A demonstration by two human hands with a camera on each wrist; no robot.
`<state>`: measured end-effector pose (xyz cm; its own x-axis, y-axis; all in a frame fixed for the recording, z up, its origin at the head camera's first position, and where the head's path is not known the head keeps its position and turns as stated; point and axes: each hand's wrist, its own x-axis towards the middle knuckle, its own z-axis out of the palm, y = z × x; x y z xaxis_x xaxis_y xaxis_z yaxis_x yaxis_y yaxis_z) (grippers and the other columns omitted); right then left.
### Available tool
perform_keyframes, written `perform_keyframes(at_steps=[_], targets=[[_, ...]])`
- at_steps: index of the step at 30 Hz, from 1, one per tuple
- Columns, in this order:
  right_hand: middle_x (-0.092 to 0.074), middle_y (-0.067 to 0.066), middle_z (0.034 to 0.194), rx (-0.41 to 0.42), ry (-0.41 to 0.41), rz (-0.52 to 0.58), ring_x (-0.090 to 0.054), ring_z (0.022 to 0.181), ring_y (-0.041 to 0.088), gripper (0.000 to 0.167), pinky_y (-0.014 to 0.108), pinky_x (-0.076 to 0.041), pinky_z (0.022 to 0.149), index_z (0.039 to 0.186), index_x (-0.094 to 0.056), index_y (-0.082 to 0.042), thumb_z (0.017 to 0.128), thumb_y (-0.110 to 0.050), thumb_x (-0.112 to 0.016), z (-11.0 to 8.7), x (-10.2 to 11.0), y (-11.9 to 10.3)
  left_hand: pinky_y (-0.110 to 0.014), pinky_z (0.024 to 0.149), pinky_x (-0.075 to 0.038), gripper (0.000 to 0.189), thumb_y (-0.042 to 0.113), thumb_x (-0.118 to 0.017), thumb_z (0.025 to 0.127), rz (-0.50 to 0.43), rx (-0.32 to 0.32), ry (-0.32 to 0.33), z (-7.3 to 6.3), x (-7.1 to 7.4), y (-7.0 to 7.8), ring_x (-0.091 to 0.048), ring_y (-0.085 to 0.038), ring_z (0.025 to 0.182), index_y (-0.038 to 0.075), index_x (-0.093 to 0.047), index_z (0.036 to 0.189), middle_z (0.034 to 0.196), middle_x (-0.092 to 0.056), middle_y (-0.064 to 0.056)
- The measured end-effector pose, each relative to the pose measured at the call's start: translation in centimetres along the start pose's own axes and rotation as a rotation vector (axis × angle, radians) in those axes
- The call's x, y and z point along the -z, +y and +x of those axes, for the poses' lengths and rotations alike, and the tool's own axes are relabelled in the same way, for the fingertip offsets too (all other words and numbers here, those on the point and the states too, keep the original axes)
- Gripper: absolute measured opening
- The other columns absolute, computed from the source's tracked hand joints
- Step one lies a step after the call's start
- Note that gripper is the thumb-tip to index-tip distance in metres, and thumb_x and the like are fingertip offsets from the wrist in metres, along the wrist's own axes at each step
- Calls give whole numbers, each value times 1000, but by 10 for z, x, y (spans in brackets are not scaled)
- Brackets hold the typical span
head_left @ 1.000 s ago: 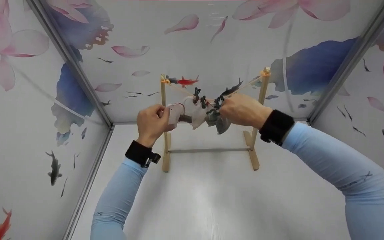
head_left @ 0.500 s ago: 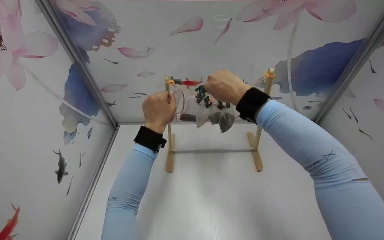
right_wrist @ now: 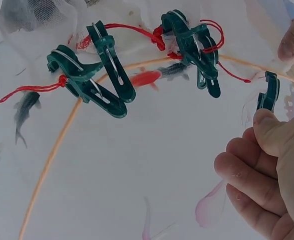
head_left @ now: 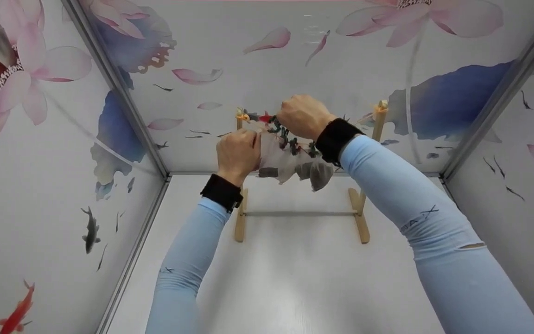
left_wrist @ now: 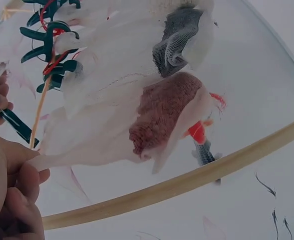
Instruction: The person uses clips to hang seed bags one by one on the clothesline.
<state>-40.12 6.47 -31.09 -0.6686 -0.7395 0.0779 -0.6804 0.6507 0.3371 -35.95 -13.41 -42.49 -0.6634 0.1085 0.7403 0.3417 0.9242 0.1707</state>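
A cord [right_wrist: 56, 150] runs between two wooden posts, with thin, sheer pale cloths hanging from it. My left hand [head_left: 238, 155] pinches the upper corner of a pale sheer cloth with a brown patch [left_wrist: 167, 115], beside the cord. In my right hand [head_left: 305, 116], thumb and fingers pinch a green plastic clip [right_wrist: 269, 91], close to the cord and near the left hand's fingertips. Several other green clips [left_wrist: 49, 42], joined by red string, sit along the cord and hold neighbouring cloths, one with a dark grey patch [left_wrist: 179, 42]. From the head view the hands hide the pinched clip.
The wooden stand has a left post [head_left: 239, 124], a right post [head_left: 379, 123] and a low crossbar [head_left: 299, 214], standing on a white table [head_left: 290, 278]. Printed panels with flowers and fish [head_left: 92, 229] enclose the table at the back and sides.
My right hand has moved left and up from the right-hand clips to the cord's left part. The left hand has turned, back upward, and risen slightly. The view has shifted a little.
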Motion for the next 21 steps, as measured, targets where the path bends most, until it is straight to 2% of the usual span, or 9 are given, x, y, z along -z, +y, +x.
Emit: perform_keyframes(at_steps=[6, 11, 14, 19, 21], targets=[[-81, 18, 96, 42, 0, -80, -74, 79, 32, 29, 47, -70, 76, 92, -78, 1, 110, 3, -56, 5, 2, -8, -47, 53, -56, 39, 26, -75, 108, 11, -58, 60, -3, 0, 0, -67, -30, 57, 6, -73, 75, 68, -68, -9], [-82, 15, 100, 61, -23, -154, -75, 82, 30, 28, 45, -70, 78, 95, -80, -1, 112, -1, -58, 12, -3, -17, -45, 53, -56, 28, 23, -76, 108, 37, -92, 39, -3, -4, 0, -66, -27, 59, 7, -80, 85, 74, -70, -8], [-81, 15, 101, 82, -36, -177, -74, 81, 30, 28, 45, -70, 78, 97, -81, -2, 113, -3, -58, 14, -9, -22, -44, 53, -55, 24, 19, -75, 107, 49, -102, 14, -5, -7, -1, -64, -26, 58, 8, -80, 86, 76, -70, -8], [-78, 15, 94, 75, -28, -121, -62, 73, 26, 22, 45, -70, 75, 100, -78, -1, 112, -3, -59, 13, -16, -24, -43, 52, -54, 22, 20, -76, 107, 42, -85, 4, -9, -9, -6, -60, -24, 57, 8, -83, 89, 75, -68, -7], [-78, 15, 98, 56, -19, -69, -62, 75, 26, 16, 46, -70, 76, 107, -76, -1, 111, -7, -62, 11, -17, -22, -41, 53, -53, 23, 22, -76, 107, 30, -80, 8, -9, -8, -8, -60, -23, 58, 7, -83, 90, 74, -68, -7]])
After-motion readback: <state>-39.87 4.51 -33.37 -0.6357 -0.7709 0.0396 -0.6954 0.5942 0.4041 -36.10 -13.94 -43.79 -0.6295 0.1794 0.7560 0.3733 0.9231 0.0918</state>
